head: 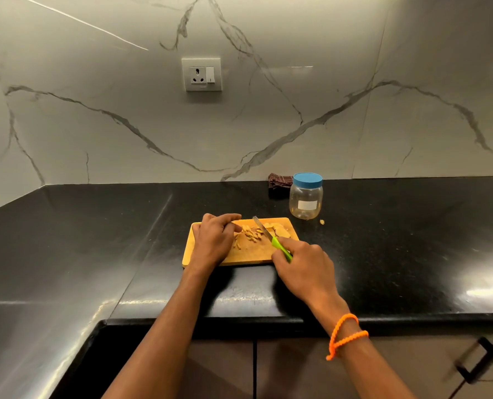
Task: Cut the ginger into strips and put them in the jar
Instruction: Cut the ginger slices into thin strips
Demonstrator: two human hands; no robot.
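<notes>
Ginger: pale cut ginger strips (249,234) on my wooden board (256,254), light, stiff, damp; pinch in bunches.
Left hand (213,240): fingers curled, steadying strips.
Right hand (302,262): wrapped around the green-handled knife (271,236).

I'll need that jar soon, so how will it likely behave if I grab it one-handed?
The jar looks empty and clear plastic, so probably light. Its smooth rounded wall may slip in a damp grip. Squat and upright, it seems unlikely to tip.

A pale yellow-brown wooden cutting board (207,259) lies on the glossy black speckled stone counter (383,254), with tan ginger strips (249,234) and a lime-green-handled, silver-bladed knife (271,239) on it. Near the counter's back edge stand a clear plastic jar with a blue lid and white label (306,195) and a dark brown checked cloth (279,181). The wall is white marble with grey veins (354,96), and the right wrist wears an orange beaded band (344,334).
</notes>
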